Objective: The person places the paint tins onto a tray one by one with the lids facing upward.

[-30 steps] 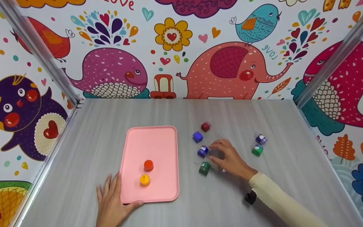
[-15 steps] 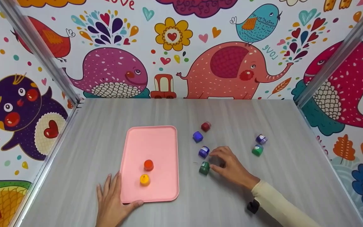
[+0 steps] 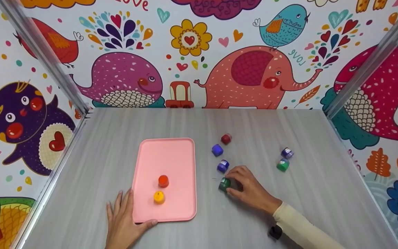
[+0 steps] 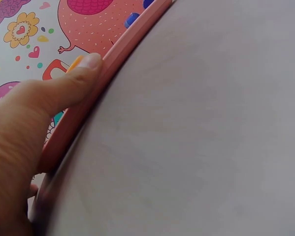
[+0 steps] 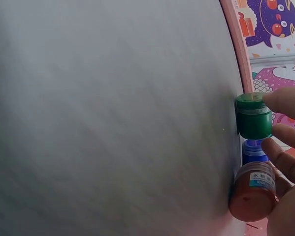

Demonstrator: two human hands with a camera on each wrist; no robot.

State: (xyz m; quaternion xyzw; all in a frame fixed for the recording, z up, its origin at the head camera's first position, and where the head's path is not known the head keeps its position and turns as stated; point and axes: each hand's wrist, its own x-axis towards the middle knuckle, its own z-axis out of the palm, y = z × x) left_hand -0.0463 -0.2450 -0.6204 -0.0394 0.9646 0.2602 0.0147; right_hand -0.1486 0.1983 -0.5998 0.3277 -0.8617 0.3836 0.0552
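Observation:
My left hand (image 3: 124, 221) rests at the near left corner of a pink tray (image 3: 166, 157), its fingers straight along the side and its thumb (image 4: 76, 83) over the near rim. On the tray stand a red-orange paint jar (image 3: 163, 180) and a yellow paint jar (image 3: 159, 197). Right of the tray, my right hand (image 3: 250, 190) pinches a dark green paint jar (image 3: 223, 185) between thumb and fingertips; the right wrist view shows them at its lid and base. A labelled reddish-brown jar (image 5: 252, 196) sits under the palm, hidden from the head view.
Close beyond the green jar lies a dark blue jar (image 3: 223, 166), then a violet-blue jar (image 3: 217, 150) and a dark red one (image 3: 226, 138). Farther right, a purple-blue jar (image 3: 287, 153) touches a lighter green jar (image 3: 283, 165). Patterned walls (image 3: 185, 69) enclose the grey table (image 3: 116, 128).
My right hand has come from beside the dark blue jar down to the green jar, and its fingers have closed in on it. The left hand and tray have stayed put.

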